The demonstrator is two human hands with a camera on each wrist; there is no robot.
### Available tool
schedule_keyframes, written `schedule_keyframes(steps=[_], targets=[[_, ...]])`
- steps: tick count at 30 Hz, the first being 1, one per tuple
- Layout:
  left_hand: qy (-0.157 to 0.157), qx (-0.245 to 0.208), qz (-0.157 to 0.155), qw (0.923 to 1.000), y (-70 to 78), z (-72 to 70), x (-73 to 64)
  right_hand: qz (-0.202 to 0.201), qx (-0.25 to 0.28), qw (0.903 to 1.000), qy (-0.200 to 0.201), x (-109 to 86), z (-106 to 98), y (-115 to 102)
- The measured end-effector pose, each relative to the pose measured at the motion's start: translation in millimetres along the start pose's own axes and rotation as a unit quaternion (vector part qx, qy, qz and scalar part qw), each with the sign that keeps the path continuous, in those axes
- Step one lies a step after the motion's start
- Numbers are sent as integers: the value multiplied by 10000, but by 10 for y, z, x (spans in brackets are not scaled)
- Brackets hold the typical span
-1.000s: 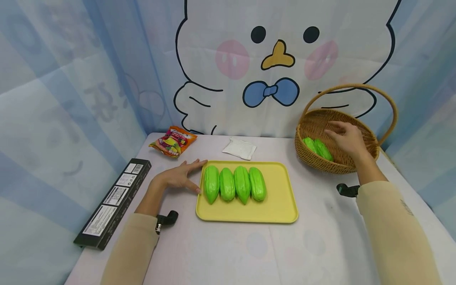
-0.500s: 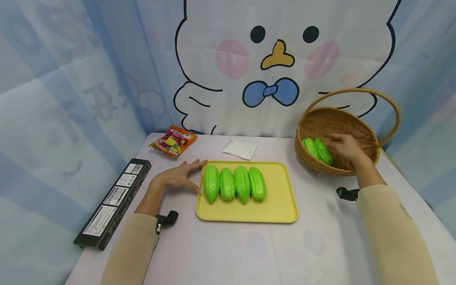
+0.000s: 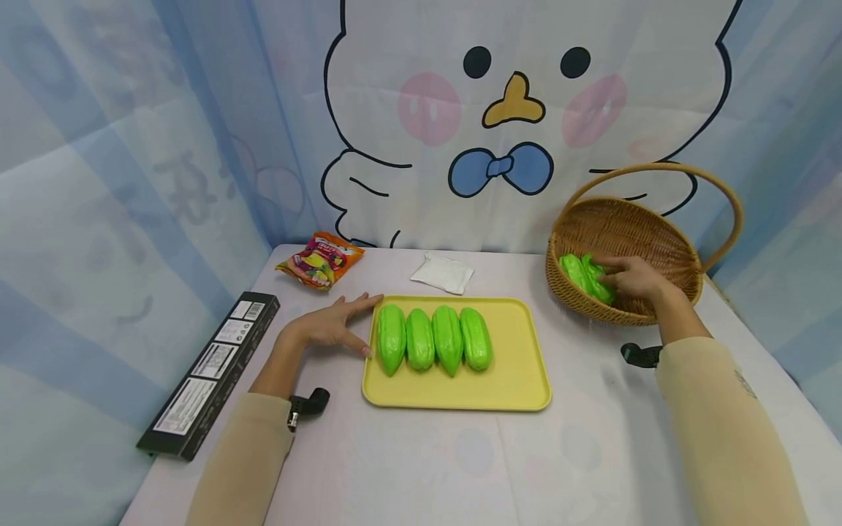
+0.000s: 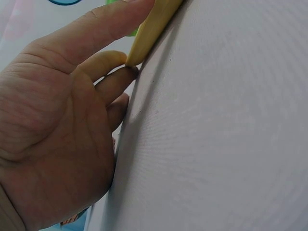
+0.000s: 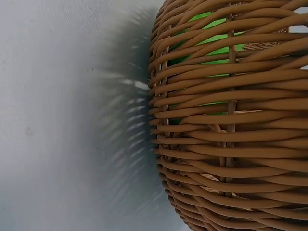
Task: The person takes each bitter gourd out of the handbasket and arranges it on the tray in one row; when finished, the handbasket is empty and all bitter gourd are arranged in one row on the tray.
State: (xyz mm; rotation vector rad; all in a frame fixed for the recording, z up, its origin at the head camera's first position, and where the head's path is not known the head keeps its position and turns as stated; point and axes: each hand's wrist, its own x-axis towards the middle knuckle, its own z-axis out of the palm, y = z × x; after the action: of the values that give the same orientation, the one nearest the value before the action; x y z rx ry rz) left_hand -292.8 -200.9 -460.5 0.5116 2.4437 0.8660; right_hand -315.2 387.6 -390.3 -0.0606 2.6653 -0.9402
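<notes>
Right hand (image 3: 634, 279) is moving lower; a green vegetable (image 3: 597, 286) is lying against its fingers in the basket (image 3: 625, 219), pinched or not, I can't tell.

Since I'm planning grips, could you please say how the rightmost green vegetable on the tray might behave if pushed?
The rightmost green vegetable may roll, being long and rounded; its glossy surface looks slippery. The tray rim would probably stop it.
</notes>
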Motion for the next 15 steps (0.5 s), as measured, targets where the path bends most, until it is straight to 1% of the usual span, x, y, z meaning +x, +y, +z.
schedule_keyframes(steps=[7,15], targets=[[-7,23,-21,10000,-5,-3,0,-22,-141,9998,-104,9,2,12],[-36,30,-41,10000,8,-7,-3,58,-18,9999,-134,-6,-6,12]])
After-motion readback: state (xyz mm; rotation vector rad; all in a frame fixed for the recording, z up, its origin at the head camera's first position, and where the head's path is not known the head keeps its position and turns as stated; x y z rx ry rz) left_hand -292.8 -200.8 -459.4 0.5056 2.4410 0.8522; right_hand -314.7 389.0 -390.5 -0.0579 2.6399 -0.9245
